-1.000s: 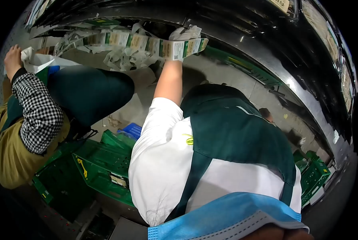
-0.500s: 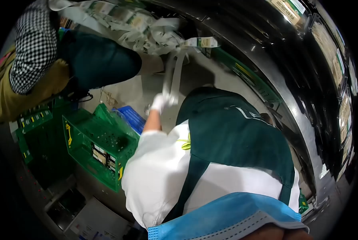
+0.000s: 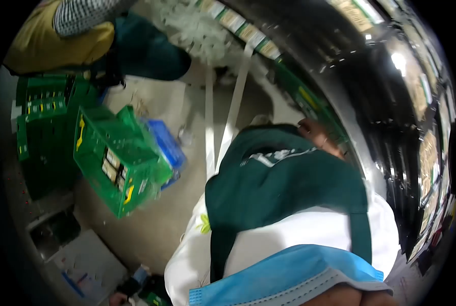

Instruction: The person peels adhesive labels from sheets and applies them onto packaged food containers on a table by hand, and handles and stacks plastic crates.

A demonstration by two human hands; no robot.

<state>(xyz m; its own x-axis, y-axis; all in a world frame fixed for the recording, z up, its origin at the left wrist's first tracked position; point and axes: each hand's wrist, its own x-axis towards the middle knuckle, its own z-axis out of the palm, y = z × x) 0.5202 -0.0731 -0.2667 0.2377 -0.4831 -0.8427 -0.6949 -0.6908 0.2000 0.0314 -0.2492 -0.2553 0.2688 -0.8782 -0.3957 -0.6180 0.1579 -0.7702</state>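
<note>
Two long white strips (image 3: 210, 117) stretch from a tangled heap of white strip (image 3: 200, 35) down to the left edge of my dark green apron (image 3: 284, 178). My left hand is out of sight, so what holds the strips' near ends is hidden. Beyond the apron, on its right side, my right hand (image 3: 322, 138) shows in part, low beside the dark shelving; its fingers are too blurred to read. A band of printed labels (image 3: 251, 34) runs along the shelf edge beside the heap.
Another person in a checked sleeve (image 3: 85, 16) is at the upper left. A green crate (image 3: 103, 176) with small packs stands on the floor beside a blue basket (image 3: 167, 143). Green crates (image 3: 44, 109) are stacked farther left. Dark shelving (image 3: 376, 97) with packaged goods fills the right.
My gloved left hand came back from the label band toward my body and left view. The white strips now reach my apron. The view has shifted, and more of my right hand shows.
</note>
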